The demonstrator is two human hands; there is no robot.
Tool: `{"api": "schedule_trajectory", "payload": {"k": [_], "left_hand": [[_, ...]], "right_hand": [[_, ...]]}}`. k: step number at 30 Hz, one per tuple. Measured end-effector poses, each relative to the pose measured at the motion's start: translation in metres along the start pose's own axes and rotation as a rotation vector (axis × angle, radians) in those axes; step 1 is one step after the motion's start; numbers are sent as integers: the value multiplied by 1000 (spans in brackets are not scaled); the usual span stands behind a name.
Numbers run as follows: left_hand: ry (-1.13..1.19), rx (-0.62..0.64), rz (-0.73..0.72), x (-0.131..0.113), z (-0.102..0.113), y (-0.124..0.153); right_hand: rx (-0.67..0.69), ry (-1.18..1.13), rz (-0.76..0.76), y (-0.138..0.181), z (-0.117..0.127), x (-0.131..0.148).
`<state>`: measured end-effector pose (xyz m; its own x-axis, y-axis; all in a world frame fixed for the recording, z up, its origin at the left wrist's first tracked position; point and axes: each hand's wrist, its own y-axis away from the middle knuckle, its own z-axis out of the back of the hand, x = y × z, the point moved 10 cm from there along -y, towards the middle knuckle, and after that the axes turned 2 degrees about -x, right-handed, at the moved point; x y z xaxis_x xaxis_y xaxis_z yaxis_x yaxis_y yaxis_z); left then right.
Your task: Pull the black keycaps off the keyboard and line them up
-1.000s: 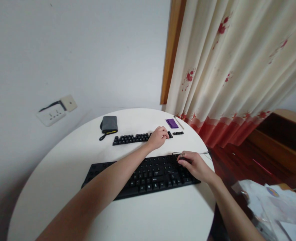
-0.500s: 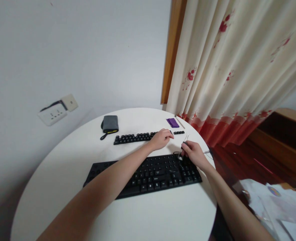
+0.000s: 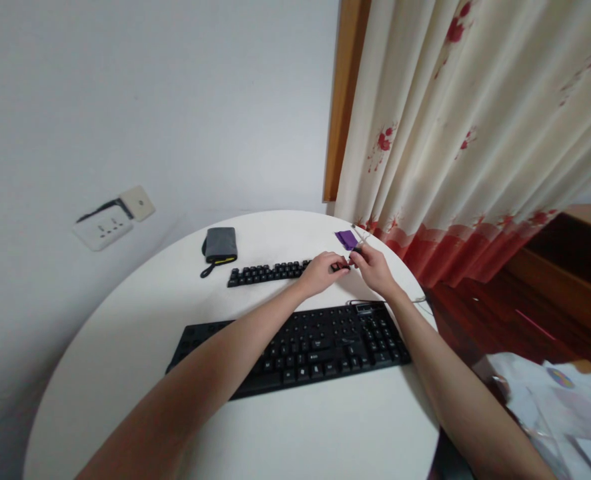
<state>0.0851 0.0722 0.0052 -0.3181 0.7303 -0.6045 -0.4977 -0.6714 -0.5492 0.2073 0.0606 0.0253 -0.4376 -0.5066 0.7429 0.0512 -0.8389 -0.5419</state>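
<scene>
My right hand (image 3: 373, 267) is closed on the black handle of a keycap puller (image 3: 356, 251), whose thin wires stick out above the fingers. Its fingertips meet those of my left hand (image 3: 323, 272) over the far side of the table. Something small and dark, apparently a keycap (image 3: 339, 266), lies between my left thumb and fingers, partly covered. Behind that hand runs a strip of loose black keycaps (image 3: 265, 273), its right end hidden. Under both forearms rests a black keyboard (image 3: 320, 343), with keycaps off its left part.
A grey pouch (image 3: 221, 244) with a dark loop lies at the back left of the round white table (image 3: 125, 353). A purple packet (image 3: 346, 239) is near the back edge. Beyond stand a wall and a floral curtain (image 3: 425, 153). White bags (image 3: 550, 407) sit low at the right.
My right hand has lifted the puller away from the keyboard's upper right and moved it back to my left hand. My left fingers have closed in around the small dark piece.
</scene>
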Motion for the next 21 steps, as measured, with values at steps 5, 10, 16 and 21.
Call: {"api": "schedule_trajectory", "payload": {"k": [5,10,16,21], "left_hand": [[58,22,-3,-2,-6,0],[95,48,-35,-13,-6,2],[-125,124,-243,-30,-11,2],[-242,96,-267,-29,-8,2]], "right_hand": [[-120,-9,-101,12,9,-16],[-211,-122,-181,15,11,-23],[-218,-220,-247,16,8,-32],[-304,-327,-404,23,11,-50]]}}
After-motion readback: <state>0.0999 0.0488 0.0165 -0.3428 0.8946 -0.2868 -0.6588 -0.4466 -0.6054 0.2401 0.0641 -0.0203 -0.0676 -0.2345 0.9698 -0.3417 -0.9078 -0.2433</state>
